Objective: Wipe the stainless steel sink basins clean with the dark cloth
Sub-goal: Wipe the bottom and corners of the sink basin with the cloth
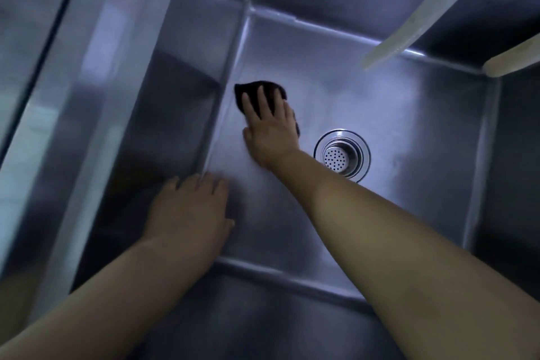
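Right hand (267, 128) presses the cloth (260, 95) flat-fingered onto the basin (409, 114) floor beside the left wall, left of the drain (342, 155), spreading wiping pressure; left hand (190, 207), fingers apart and empty, apparently braces nearby for reach.

A kitchen, most likely a commercial one: a deep, square-cornered stainless steel sink basin (394, 114) fills the view, with a perforated strainer drain (342, 156) set in its floor, a steel dividing wall (96, 73) at the left, and pale faucet spouts (420, 12) reaching in overhead
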